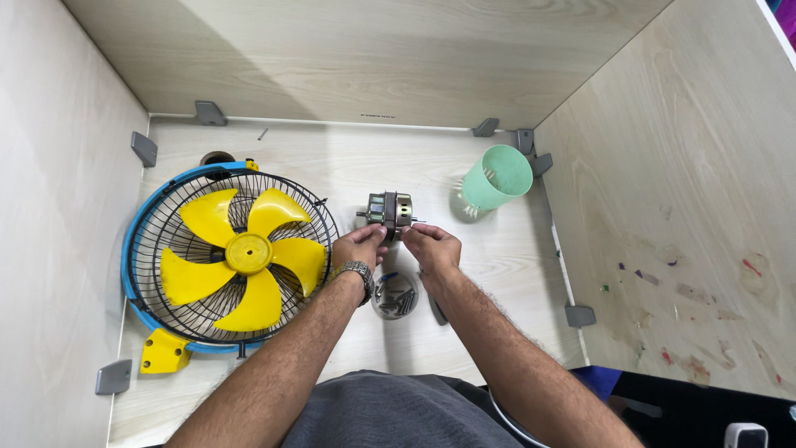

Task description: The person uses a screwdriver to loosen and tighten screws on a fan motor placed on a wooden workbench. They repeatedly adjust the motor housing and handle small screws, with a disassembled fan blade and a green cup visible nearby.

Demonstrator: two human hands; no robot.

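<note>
A small metal fan motor (389, 211) with a short shaft is held over the middle of the light wooden table. My left hand (358, 247), with a metal watch on its wrist, grips the motor from the near left side. My right hand (431, 246) pinches its near right side with the fingertips. To the left lies a black wire fan guard (157, 249) with a blue rim, and a yellow fan blade (245, 257) rests in it.
A small clear dish of screws (395, 297) sits under my wrists. A mint green cup (495, 178) lies tilted at the back right. A yellow bracket (164, 353) juts from the guard's near edge. Wooden walls (688, 207) with grey corner brackets enclose the table.
</note>
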